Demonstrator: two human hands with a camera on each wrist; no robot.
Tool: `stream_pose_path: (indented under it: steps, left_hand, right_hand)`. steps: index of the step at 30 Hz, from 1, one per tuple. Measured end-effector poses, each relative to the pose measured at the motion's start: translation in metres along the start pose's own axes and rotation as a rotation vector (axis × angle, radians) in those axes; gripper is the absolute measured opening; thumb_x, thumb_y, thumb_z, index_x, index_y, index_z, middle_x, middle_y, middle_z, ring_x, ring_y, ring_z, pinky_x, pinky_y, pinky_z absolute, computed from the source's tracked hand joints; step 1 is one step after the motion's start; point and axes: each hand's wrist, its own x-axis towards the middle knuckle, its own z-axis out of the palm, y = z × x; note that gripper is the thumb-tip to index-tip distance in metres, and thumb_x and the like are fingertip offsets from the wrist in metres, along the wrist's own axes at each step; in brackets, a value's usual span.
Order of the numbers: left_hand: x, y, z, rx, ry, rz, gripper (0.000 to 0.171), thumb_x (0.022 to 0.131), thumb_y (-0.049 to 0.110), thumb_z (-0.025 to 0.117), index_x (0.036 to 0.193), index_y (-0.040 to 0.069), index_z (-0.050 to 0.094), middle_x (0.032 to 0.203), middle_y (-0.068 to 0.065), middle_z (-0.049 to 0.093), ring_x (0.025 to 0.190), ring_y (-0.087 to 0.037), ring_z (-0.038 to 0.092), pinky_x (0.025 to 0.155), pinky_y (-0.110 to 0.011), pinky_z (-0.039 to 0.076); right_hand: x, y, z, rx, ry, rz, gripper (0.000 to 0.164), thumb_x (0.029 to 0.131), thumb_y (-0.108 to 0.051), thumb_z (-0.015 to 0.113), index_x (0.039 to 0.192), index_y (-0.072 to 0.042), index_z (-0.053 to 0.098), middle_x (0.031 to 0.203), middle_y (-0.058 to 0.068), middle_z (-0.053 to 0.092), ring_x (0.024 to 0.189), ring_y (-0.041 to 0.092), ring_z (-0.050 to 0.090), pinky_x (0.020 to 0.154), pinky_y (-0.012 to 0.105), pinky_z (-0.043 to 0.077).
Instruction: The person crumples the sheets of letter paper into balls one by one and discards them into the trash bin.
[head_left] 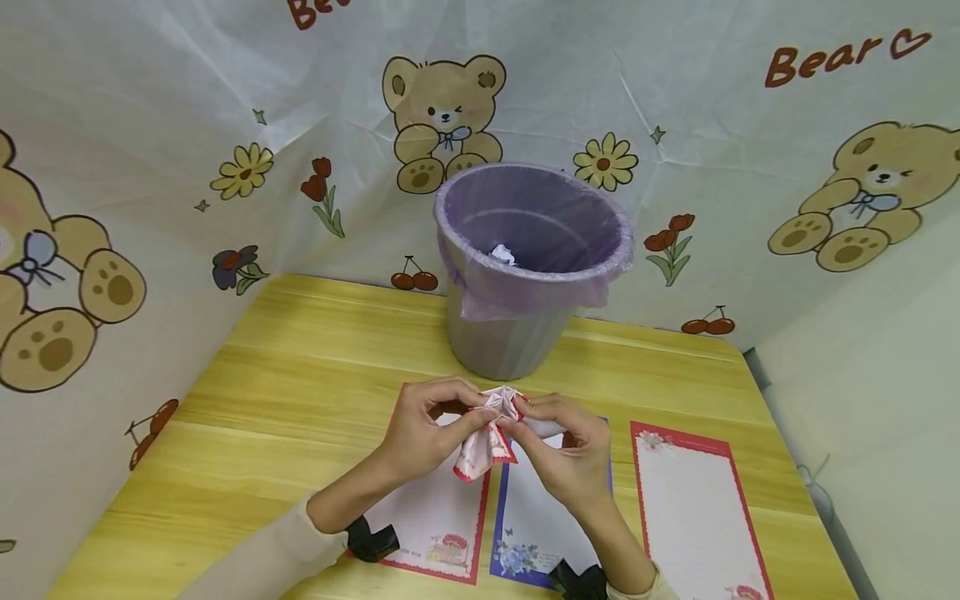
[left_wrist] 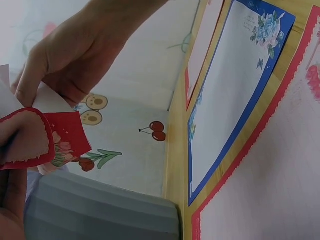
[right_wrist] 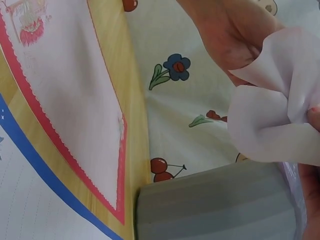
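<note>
Both hands meet above the table, in front of the bin, and work on one crumpled sheet of letter paper with a red edge. My left hand pinches its left side between thumb and fingers. From the other side my right hand pinches it too. In the left wrist view the paper's red, flower-printed corner sticks out beside the fingers. The right wrist view shows the white back of the sheet bent into folds. Some fingertips are hidden behind the paper.
A grey bin with a purple liner stands at the back, a white crumpled piece inside. Flat on the table lie a red-edged sheet, a blue-edged sheet and another red-edged sheet. A bear-print cloth hangs behind.
</note>
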Motion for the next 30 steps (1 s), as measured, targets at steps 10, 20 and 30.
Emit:
stream_pose_path:
  steps: [10,20,30]
  left_hand:
    - [-0.001,0.001,-0.004,-0.006,-0.069,-0.007,0.016,0.093,-0.001,0.081,0.108,0.005,0.081,0.103,-0.014,0.081,0.092,-0.013,0.077,0.084,-0.032,0.068]
    - [-0.003,0.003,-0.013,-0.014,-0.305,0.000,0.082,0.076,0.009,0.099,0.150,0.005,0.062,0.144,-0.015,0.068,0.131,-0.016,0.068,0.109,-0.036,0.061]
    - [-0.005,0.004,-0.007,0.061,-0.231,-0.002,0.079,0.072,0.006,0.100,0.143,0.008,0.066,0.139,-0.012,0.071,0.125,-0.016,0.071,0.107,-0.035,0.062]
  right_hand:
    - [-0.003,0.005,0.000,-0.046,0.031,-0.061,0.025,0.080,0.016,0.085,0.102,0.006,0.082,0.097,0.017,0.084,0.094,0.015,0.081,0.085,0.022,0.065]
    - [0.002,0.004,-0.014,0.031,0.070,0.042,0.028,0.079,0.022,0.081,0.103,0.009,0.080,0.104,0.005,0.085,0.097,0.014,0.081,0.077,0.019,0.064]
    - [0.000,0.000,-0.013,0.033,0.095,0.111,0.028,0.077,0.024,0.082,0.102,0.010,0.081,0.102,0.004,0.085,0.096,0.014,0.082,0.065,0.017,0.061]
